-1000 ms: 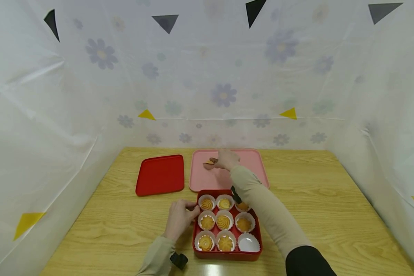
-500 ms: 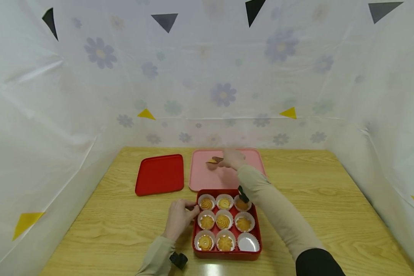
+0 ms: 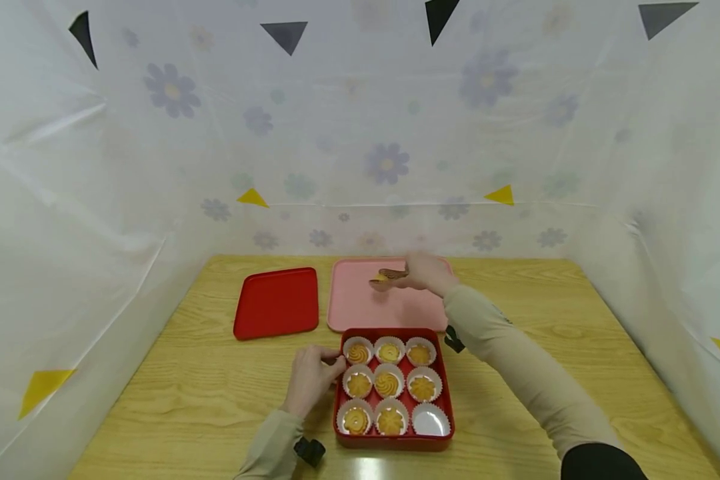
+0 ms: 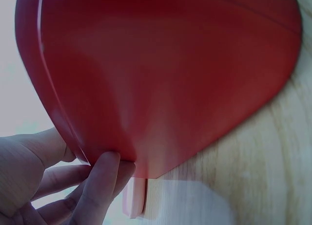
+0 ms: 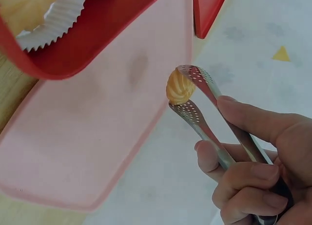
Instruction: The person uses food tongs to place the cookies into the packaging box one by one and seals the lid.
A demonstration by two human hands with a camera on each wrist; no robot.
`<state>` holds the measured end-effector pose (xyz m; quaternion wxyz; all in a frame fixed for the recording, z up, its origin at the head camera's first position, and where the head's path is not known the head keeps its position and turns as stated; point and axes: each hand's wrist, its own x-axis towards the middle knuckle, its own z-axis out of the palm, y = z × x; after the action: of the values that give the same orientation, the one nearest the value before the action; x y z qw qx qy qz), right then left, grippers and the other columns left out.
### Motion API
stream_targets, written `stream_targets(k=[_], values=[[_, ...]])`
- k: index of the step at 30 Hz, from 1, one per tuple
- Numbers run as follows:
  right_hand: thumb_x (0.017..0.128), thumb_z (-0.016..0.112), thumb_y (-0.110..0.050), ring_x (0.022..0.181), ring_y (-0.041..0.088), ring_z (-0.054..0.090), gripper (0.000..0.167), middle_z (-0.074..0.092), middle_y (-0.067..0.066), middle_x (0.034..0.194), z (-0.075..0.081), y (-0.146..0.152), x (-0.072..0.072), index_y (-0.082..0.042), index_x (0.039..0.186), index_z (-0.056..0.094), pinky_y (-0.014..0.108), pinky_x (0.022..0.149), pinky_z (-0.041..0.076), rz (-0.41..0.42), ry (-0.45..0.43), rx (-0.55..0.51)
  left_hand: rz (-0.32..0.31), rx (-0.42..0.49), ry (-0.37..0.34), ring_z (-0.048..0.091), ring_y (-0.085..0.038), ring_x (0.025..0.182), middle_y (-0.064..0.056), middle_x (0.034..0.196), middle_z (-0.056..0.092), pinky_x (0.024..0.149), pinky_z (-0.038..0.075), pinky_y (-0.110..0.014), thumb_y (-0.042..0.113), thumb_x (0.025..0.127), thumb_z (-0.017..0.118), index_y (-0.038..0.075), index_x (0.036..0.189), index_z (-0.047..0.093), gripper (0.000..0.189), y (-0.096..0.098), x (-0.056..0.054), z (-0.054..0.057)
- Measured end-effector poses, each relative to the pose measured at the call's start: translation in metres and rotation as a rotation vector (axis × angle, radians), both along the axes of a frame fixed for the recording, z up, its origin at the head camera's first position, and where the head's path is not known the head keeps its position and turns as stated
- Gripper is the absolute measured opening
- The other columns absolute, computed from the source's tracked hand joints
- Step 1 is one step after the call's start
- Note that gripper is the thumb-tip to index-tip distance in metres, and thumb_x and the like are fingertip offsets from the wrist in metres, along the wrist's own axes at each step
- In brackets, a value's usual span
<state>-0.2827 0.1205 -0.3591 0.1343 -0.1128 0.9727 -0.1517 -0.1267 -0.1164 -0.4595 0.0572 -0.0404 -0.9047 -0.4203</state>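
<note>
My right hand point(image 3: 429, 273) grips metal tongs point(image 5: 191, 113) with perforated ends. Between those ends a swirled round cookie point(image 5: 178, 88) is held over the pink tray point(image 3: 354, 303). In front of that tray stands a red square box point(image 3: 396, 443) with rows of white paper cups. All the cups contain cookies except the front right paper cup point(image 3: 431, 420). My left hand point(image 3: 311, 380) pinches the box's left wall near the rim; the left wrist view shows its fingers point(image 4: 102, 178) against the outside.
A red tray point(image 3: 277, 303) lies to the left of the pink one. Wooden tabletop point(image 3: 546, 333) extends on both sides. White sheeting with flower prints point(image 3: 387, 163) encloses the back and sides.
My right hand has moved to the right over the pink tray, carrying the tongs and cookie. Its arm now uncovers the box's back right cookie. My left hand stays at the box.
</note>
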Motion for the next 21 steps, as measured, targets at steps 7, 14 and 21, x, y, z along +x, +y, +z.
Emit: stream_targets(k=[7,14,21], values=[[0.091,0.072,-0.027,0.054,0.012,0.038,0.028,0.046,-0.004,0.058,0.014,0.022,0.025,-0.010,0.070,0.065,0.026,0.052,0.034,0.084,0.011,-0.073,0.017,0.008,-0.015,0.059,-0.007,0.065,-0.008,0.080,0.077,0.057,0.045,-0.020,0.008,0.083,0.072,0.002,0.099,0.080,0.019,0.001,0.000,0.001],[0.089,0.074,-0.025,0.050,0.009,0.030,0.024,0.045,-0.006,0.052,0.009,0.050,0.050,-0.008,0.071,0.074,0.026,0.051,0.028,0.144,0.064,-0.171,0.008,0.012,-0.006,0.061,-0.007,0.063,-0.007,0.075,0.076,0.059,0.046,-0.021,0.007,0.083,0.071,0.002,0.095,0.081,0.017,0.000,0.001,0.001],[0.089,0.073,-0.024,0.051,0.010,0.036,0.019,0.059,-0.001,0.058,0.006,0.075,0.078,-0.007,0.082,0.077,0.027,0.051,0.032,0.173,0.076,-0.198,-0.002,0.011,-0.011,0.059,-0.007,0.064,-0.007,0.076,0.076,0.058,0.045,-0.021,0.009,0.082,0.072,0.002,0.096,0.081,0.017,0.001,0.000,0.001]])
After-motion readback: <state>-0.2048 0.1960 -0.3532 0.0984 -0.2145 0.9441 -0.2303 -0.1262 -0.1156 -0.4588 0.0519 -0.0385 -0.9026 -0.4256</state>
